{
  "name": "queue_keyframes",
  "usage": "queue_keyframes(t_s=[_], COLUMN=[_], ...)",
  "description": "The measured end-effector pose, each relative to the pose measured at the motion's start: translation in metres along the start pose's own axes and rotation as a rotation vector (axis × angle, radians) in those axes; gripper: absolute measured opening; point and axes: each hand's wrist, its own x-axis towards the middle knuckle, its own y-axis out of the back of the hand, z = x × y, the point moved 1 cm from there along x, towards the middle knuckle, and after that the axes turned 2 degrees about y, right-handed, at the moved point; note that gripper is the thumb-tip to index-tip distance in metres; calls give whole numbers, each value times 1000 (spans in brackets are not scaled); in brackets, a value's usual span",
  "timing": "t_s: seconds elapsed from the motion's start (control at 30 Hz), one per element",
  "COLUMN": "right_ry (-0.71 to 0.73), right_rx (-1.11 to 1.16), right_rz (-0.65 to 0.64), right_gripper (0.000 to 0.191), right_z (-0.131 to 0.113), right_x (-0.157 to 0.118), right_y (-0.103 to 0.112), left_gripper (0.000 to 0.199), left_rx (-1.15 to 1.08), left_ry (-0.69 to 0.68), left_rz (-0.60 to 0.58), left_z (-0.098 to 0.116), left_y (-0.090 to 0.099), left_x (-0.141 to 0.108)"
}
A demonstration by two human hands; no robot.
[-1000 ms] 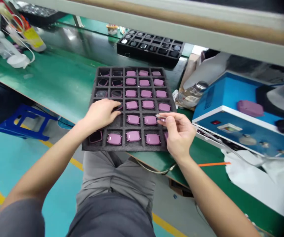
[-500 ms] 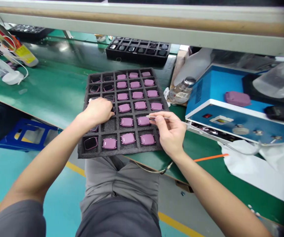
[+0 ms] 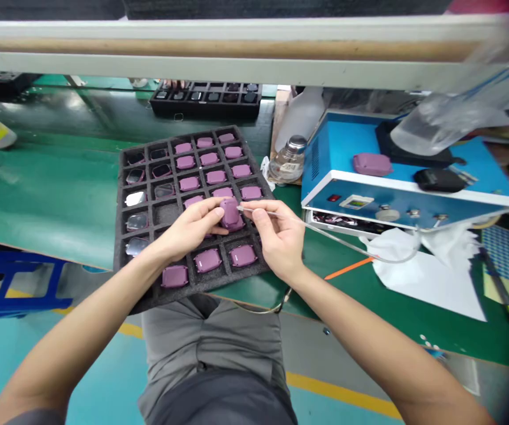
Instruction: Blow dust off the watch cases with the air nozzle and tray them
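My left hand [image 3: 187, 229] pinches a purple watch case [image 3: 229, 211], holding it tilted above the black foam tray [image 3: 168, 213]. My right hand [image 3: 282, 239] grips a thin dispensing tube [image 3: 331, 236], its narrow tip at the right side of that case. Below both hands, the tray's compartments hold several more purple cases [image 3: 207, 260] and, along the left, pieces with dark or glossy screens [image 3: 137, 222]. One compartment left of the middle shows bare foam. My hands and left forearm cover part of the tray's middle and front left.
A blue control box [image 3: 325, 156] stands at the right, with a purple case [image 3: 372, 164] and a black object on top. Beside it is a glass jar [image 3: 287, 162]. White paper [image 3: 444, 295] lies at right. Another tray [image 3: 205, 109] sits behind, under a low shelf rail [image 3: 219, 65].
My left hand has lifted from the tray's left side and moved right with a purple watch case. The tube tip now meets that case. The camera view has shifted right.
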Motion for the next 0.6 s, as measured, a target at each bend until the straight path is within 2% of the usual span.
queue_keyframes(t_s=[0.1, 0.23, 0.33, 0.5, 0.6], right_ry=[-29, -38, -39, -19, -1], right_rx=[20, -3, -7, -36, -44], right_rz=[-3, 1, -10, 27, 53], right_gripper=[22, 20, 18, 18, 17], right_z=[2, 2, 1, 0, 0], right_x=[2, 1, 0, -2, -3], right_y=[0, 1, 1, 2, 2], left_gripper=[45, 52, 56, 44, 36], left_rx=[-137, -190, -243, -167, -226], left_ry=[-19, -10, 0, -138, -153], left_rz=[44, 119, 126, 236, 322], left_z=[-12, -21, -22, -19, -20], left_y=[-13, -14, -15, -14, -13], left_x=[2, 0, 1, 2, 1])
